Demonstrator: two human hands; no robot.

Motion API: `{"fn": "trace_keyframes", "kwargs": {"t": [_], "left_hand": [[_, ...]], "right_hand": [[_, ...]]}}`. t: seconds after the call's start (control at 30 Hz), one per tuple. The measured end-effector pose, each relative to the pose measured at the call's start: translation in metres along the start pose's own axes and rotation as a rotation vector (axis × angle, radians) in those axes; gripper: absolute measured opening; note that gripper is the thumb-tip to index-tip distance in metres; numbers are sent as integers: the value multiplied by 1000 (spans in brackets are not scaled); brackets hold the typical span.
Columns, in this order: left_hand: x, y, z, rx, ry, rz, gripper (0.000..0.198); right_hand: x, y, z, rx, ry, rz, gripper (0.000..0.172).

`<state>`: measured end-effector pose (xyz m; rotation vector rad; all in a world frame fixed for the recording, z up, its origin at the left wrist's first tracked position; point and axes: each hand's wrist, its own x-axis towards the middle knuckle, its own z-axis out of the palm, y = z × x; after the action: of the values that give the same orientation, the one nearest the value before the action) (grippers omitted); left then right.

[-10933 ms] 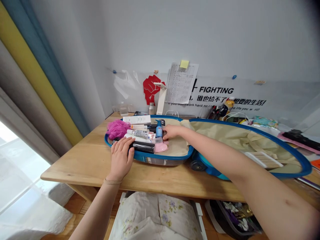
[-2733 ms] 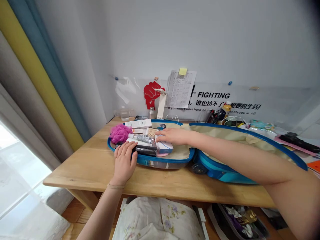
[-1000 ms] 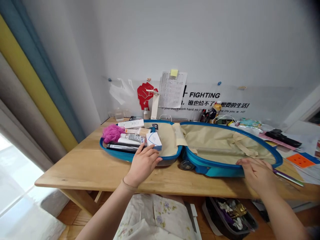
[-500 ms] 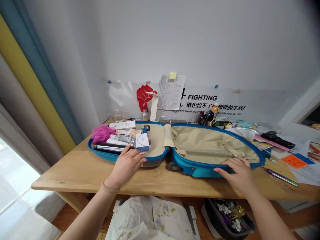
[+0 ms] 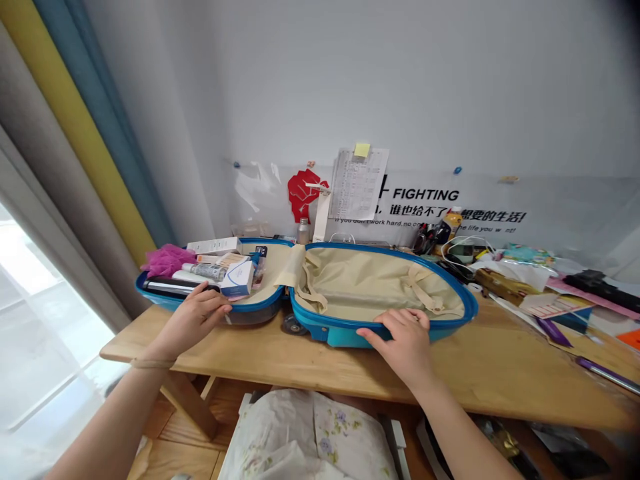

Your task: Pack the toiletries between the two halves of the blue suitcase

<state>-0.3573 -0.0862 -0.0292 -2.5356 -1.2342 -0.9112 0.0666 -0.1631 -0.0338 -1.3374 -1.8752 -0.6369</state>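
Note:
A blue suitcase (image 5: 345, 319) lies opened flat on the wooden table, its two halves side by side. My left hand (image 5: 193, 319) is closed over the front rim of the left half. Around the right half's front rim my right hand (image 5: 404, 337) is wrapped, thumb outside and fingers inside. Packed in the left half are a pink bath puff (image 5: 169, 260), a long white box (image 5: 214, 246), a white-and-blue box (image 5: 237, 278), a dark cylinder with a shiny band (image 5: 173, 287) and several tubes. The right half shows beige lining (image 5: 357, 277) with straps.
Papers, pens and packets crowd the right side of the wooden table (image 5: 505, 373). A small bottle (image 5: 303, 231) and a yellow-labelled bottle (image 5: 451, 223) stand by the wall. Below the table at right, a bin is partly in view.
The suitcase has slid left along the table with both hands on its front rim. More of the items at the right have come into sight. The camera view has shifted slightly.

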Motion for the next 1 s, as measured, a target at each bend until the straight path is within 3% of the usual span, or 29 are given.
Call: {"fn": "trace_keyframes", "kwargs": {"t": [0.17, 0.27, 0.37, 0.53, 0.63, 0.73, 0.83, 1.0], "left_hand": [[-6, -10, -12, 22, 19, -73, 41], [-5, -8, -19, 23, -5, -88, 43], [1, -3, -24, 15, -35, -154, 46], [25, 2, -23, 109, 59, -379, 51], [47, 4, -18, 243, -57, -549, 64], [67, 10, -16, 336, -275, -710, 77], [80, 17, -16, 362, -465, -784, 82], [90, 18, -18, 335, -526, -819, 81]], "right_hand": [[7, -20, 8, 63, -44, -14, 38], [5, -12, 6, 117, -84, -34, 32], [-4, 23, 8, 82, 37, -32, 31], [-25, 94, 22, 81, 306, 41, 44], [-33, 108, 27, 159, 355, 150, 47], [-37, 103, 27, 185, 349, 180, 44], [-40, 95, 25, 189, 341, 187, 41], [-44, 92, 23, 234, 344, 224, 37]]}}
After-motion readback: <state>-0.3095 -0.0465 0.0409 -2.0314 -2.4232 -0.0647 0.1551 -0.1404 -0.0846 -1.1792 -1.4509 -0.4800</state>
